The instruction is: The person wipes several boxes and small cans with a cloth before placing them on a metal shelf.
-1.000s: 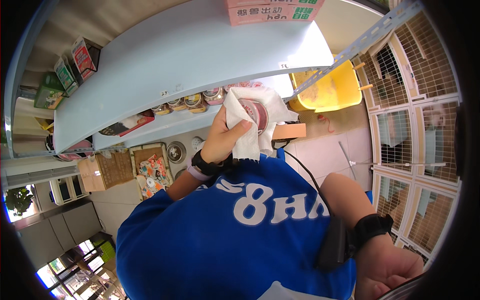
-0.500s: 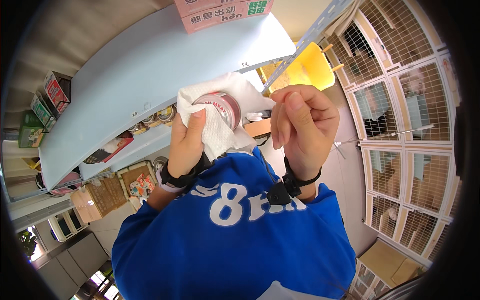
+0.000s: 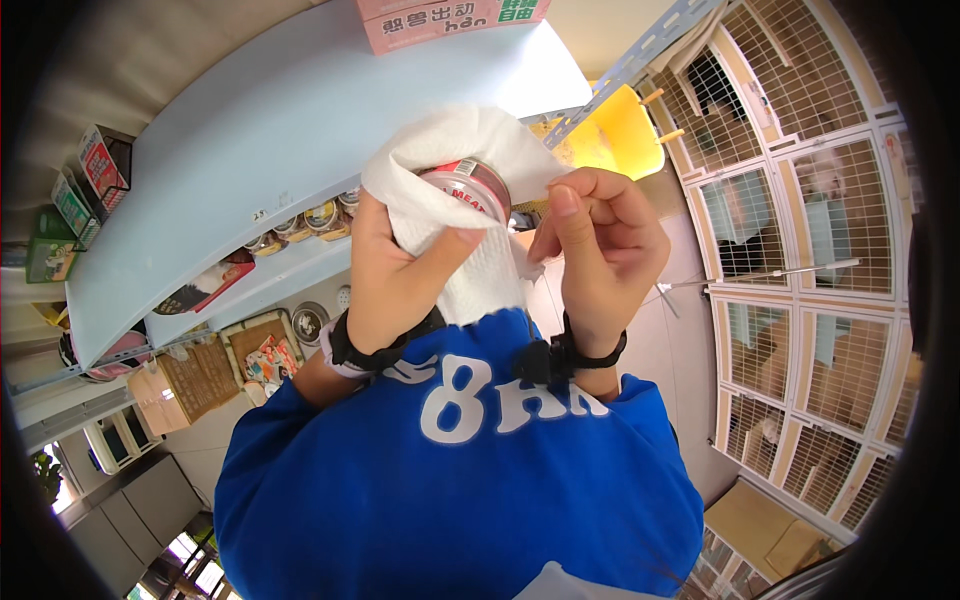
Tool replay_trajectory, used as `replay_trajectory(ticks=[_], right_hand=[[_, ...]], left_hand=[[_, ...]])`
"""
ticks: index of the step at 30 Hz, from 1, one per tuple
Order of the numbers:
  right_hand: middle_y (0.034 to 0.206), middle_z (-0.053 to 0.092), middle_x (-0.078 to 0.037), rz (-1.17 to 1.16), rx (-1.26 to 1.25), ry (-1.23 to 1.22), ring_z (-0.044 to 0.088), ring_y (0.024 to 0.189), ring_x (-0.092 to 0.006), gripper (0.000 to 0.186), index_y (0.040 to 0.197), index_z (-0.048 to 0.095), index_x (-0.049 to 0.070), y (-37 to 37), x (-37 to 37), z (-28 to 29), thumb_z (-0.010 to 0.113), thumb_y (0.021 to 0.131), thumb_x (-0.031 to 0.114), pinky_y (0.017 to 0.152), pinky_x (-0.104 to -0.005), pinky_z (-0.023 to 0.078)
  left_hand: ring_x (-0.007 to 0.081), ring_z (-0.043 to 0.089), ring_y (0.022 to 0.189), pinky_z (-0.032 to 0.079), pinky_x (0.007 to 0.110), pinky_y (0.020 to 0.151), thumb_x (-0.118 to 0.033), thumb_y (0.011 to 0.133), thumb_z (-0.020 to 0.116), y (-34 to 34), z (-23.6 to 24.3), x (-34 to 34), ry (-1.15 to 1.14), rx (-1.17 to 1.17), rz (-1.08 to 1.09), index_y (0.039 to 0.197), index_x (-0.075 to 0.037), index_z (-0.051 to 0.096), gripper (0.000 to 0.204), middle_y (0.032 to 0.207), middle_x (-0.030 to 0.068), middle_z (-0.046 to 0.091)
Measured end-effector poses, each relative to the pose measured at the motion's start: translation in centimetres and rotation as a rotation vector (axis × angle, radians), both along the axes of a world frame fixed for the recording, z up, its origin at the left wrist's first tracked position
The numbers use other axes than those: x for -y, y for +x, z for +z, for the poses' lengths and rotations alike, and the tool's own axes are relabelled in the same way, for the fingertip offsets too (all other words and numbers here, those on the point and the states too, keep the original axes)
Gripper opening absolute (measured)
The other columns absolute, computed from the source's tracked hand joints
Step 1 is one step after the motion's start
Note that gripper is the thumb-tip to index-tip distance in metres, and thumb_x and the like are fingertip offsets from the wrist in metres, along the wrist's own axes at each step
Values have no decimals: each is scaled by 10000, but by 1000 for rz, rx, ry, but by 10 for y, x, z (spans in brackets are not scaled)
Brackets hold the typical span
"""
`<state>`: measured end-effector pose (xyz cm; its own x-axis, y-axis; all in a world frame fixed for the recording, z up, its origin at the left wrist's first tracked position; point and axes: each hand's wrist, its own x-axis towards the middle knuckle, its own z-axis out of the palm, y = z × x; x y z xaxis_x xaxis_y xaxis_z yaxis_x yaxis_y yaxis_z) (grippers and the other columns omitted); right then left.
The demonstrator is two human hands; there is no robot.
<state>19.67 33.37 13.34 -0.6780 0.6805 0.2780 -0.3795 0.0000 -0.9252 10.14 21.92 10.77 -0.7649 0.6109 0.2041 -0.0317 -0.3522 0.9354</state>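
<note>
A round red-and-silver can (image 3: 475,183) sits wrapped in a white textured paper towel (image 3: 465,290), its labelled side partly showing. My left hand (image 3: 395,285) grips the can from the left through the towel, thumb across the front and the other fingers hidden behind. On the right, my right hand (image 3: 608,262) is closed, with thumb and forefinger pinching the towel's right edge. Both are held in front of my chest, near the front edge of a pale blue shelf (image 3: 290,120).
A pink box (image 3: 430,25) stands on the shelf, with several cans (image 3: 322,218) on the level below. Behind at right is a yellow tub (image 3: 625,135). Wire-mesh cages (image 3: 800,220) line the right side. A cardboard box (image 3: 185,385) rests at lower left.
The can and towel have moved slightly right, and more towel now wraps over the can. My right hand, earlier apart from the can, now pinches the towel's edge.
</note>
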Motion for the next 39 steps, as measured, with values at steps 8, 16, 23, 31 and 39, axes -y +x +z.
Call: replay_trajectory(ticks=[8,16,23,31,39], right_hand=[[843,538,-83,38,166,555,517,680,-124,379,1130,534,-17,1,-5,-30,658,786,80,588,-210,415],[948,460,-128,113,250,741,463,836,-233,652,1265,489,-1,5,-9,-36,737,704,221,741,-301,410],[967,461,-135,-3,211,763,481,861,-249,717,1252,502,5,7,-3,-53,779,621,203,755,-313,426],[1059,459,-155,16,253,661,482,908,-265,740,1257,488,5,8,-7,-60,783,599,169,802,-327,427],[1064,484,-166,32,291,876,477,944,-301,703,1187,530,-25,2,-4,-69,796,576,202,801,-365,421]], left_hand=[[106,534,944,447,238,782,-120,943,463,-1,-23,-12,28,131,57,1184,15,477,276,1064,71,563],[125,552,945,471,252,808,-137,837,648,-1,-19,-7,-29,164,-203,1210,11,436,455,1061,67,557],[77,543,795,445,220,669,-173,947,465,-1,-25,-12,-124,39,-43,1063,4,568,235,890,39,614],[147,490,1073,419,299,896,-85,880,555,-15,-29,5,-179,49,-458,1282,11,386,446,1191,89,503],[140,600,935,527,260,744,-175,968,408,-5,-67,-16,-128,526,-163,1227,-3,421,311,1130,102,549]])
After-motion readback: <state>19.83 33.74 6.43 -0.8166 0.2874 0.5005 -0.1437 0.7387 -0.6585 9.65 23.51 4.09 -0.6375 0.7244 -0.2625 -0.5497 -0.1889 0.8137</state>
